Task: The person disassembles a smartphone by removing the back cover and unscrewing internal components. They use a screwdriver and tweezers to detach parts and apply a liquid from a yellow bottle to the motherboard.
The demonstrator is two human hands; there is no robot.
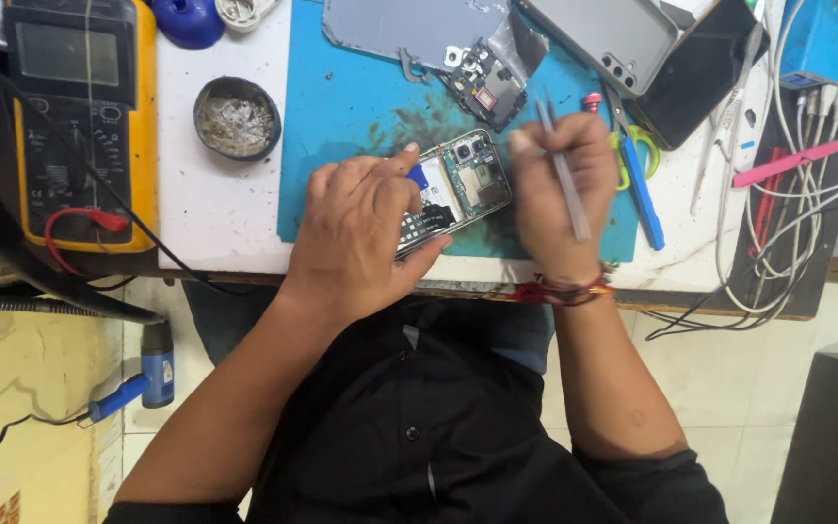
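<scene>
**A:** What lies at the centre?

**B:** An opened phone (pixel 458 189), back cover off, circuit boards and camera modules bare. It sits tilted on a blue mat (pixel 341 107) at the near edge of a white bench (pixel 215 209).

**A:** And the hands?

**B:** The left hand (pixel 361 233) closes round the phone's left end, thumb under its near edge, fingers curled over the top. A small blue piece (pixel 418 177) shows at the fingertips; whether it is pinched I cannot tell. The right hand (pixel 555 184) is curled shut round metal tweezers (pixel 563 170), whose far end rises past the knuckles. It rests just right of the phone. A red thread band (pixel 564 289) circles that wrist.

**A:** What surrounds the phone?

**B:** Farther off on the mat lie a grey back cover (pixel 400 24) and a loose board (pixel 487 82). Right of those sit a second grey phone (pixel 598 34) and a dark panel (pixel 695 82). Green-handled scissors (pixel 637 146) and a blue tool (pixel 640 194) lie just right of the right hand.

**A:** And at the edges?

**B:** To the left, a round tin (pixel 237 118) of grey residue stands on the bench, with a yellow multimeter (pixel 84 126) beyond it. White cables (pixel 788 194) and a pink strip (pixel 786 163) crowd the right end. The person wears a black shirt (pixel 419 417).
</scene>
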